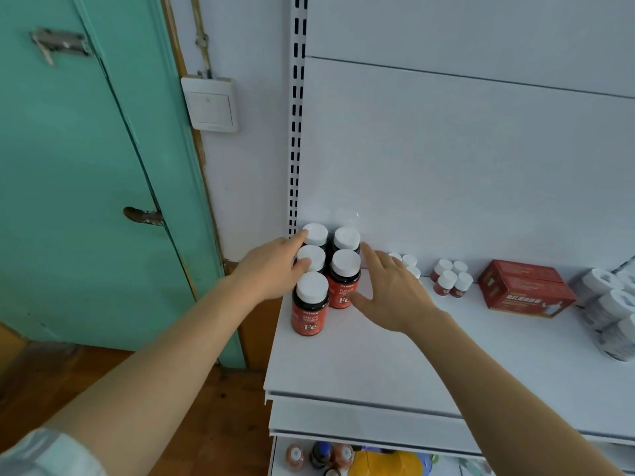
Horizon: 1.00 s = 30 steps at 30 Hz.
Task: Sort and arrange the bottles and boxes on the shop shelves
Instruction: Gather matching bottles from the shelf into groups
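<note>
small bottles (409, 264) half hidden behind right hand (391, 290); rolls (615, 304) cut off

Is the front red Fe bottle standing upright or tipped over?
Upright: the front Fe bottle stands on the shelf, white cap on top.

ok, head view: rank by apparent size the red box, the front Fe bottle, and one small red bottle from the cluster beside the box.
1. red box
2. front Fe bottle, though nearer the camera
3. small red bottle

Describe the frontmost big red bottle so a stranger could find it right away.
Start at the white shelf and go to its left end, where five big red bottles with white caps stand between the two hands. The one you want stands nearest the shelf's front edge, alone ahead of the pairs, its "Fe" label fully visible.
</note>
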Each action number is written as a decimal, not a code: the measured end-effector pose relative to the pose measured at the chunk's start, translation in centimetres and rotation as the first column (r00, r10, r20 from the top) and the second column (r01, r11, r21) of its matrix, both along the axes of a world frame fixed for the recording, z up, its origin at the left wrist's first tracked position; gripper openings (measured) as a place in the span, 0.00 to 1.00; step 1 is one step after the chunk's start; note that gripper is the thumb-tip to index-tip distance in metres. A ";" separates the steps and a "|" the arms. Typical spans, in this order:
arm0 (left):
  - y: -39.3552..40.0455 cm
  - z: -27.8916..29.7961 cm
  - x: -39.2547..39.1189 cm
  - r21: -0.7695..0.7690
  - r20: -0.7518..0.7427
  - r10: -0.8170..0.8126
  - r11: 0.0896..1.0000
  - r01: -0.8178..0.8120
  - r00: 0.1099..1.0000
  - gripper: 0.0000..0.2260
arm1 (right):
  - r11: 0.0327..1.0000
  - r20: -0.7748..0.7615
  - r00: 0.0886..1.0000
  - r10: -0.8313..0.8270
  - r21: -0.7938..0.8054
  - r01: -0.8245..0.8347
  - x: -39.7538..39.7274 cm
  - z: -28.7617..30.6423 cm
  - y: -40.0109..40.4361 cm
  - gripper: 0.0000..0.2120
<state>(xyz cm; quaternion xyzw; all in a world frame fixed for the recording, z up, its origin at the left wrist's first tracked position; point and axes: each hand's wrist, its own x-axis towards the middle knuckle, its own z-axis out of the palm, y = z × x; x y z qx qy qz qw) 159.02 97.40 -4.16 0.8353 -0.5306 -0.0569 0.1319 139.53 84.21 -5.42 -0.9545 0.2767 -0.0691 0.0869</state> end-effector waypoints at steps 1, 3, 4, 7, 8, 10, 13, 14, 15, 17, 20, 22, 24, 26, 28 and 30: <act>-0.4 0.2 0.4 0.052 0.017 -0.021 0.998 0.020 1.000 0.27 | 1.000 -0.041 0.999 0.001 0.000 -0.001 0.3 0.2 -0.6 0.45; -1.2 0.6 1.4 0.119 0.051 -0.045 0.992 0.039 0.998 0.29 | 1.000 -0.120 0.993 -0.004 0.002 0.004 1.1 0.6 -1.9 0.48; -1.4 0.8 1.8 0.146 0.062 -0.054 0.988 0.045 0.997 0.30 | 1.000 -0.153 0.988 -0.002 -0.006 0.001 1.4 0.7 -2.3 0.49; -2.0 1.0 2.3 0.218 0.022 -0.075 0.974 0.068 0.997 0.30 | 0.999 -0.214 0.977 0.017 -0.028 -0.023 2.7 0.4 -3.1 0.50; -2.2 1.1 2.5 0.233 -0.007 -0.074 0.970 0.074 0.997 0.30 | 0.999 -0.227 0.974 0.021 -0.022 -0.027 3.1 0.2 -3.4 0.50; -2.5 1.2 2.9 0.261 -0.071 -0.064 0.962 0.080 0.995 0.30 | 1.000 -0.246 0.969 0.025 0.004 -0.025 3.8 -0.3 -4.0 0.49; -2.7 0.8 3.3 0.285 -0.199 -0.027 0.955 0.084 0.980 0.30 | 0.998 -0.243 0.969 0.039 0.055 -0.026 4.2 -0.9 -4.4 0.50; -2.7 0.6 3.4 0.285 -0.240 -0.018 0.954 0.088 0.971 0.30 | 0.997 -0.240 0.970 0.045 0.071 -0.029 4.3 -1.1 -4.3 0.49; -2.8 0.4 3.5 0.285 -0.273 -0.011 0.954 0.092 0.962 0.30 | 0.996 -0.230 0.972 0.047 0.082 -0.029 4.3 -1.1 -4.2 0.49; -3.0 0.3 3.6 0.292 -0.307 -0.003 0.952 0.097 0.952 0.31 | 0.996 -0.207 0.978 0.033 0.084 -0.016 4.4 -1.2 -3.9 0.48; -3.4 0.6 3.7 0.321 -0.306 -0.014 0.940 0.118 0.952 0.31 | 0.995 -0.212 0.977 0.001 0.097 0.020 4.8 -1.1 -3.5 0.48; -3.5 0.8 3.6 0.319 -0.302 -0.034 0.938 0.135 0.953 0.31 | 0.993 -0.227 0.974 -0.014 0.109 0.040 4.9 -1.0 -3.2 0.48; -3.6 0.9 3.5 0.305 -0.304 -0.041 0.942 0.138 0.952 0.31 | 0.992 -0.230 0.973 -0.023 0.114 0.051 5.1 -1.0 -3.1 0.48; -3.6 0.7 3.4 0.287 -0.307 -0.038 0.949 0.130 0.951 0.31 | 0.991 -0.233 0.972 -0.035 0.121 0.065 5.3 -1.0 -3.0 0.48; -3.5 0.4 3.4 0.266 -0.315 -0.036 0.956 0.125 0.949 0.31 | 0.989 -0.228 0.973 -0.040 0.127 0.071 5.4 -1.0 -2.9 0.48; -3.3 0.3 3.6 0.257 -0.338 -0.041 0.957 0.134 0.940 0.31 | 0.986 -0.215 0.976 -0.042 0.150 0.075 5.4 -1.0 -2.8 0.49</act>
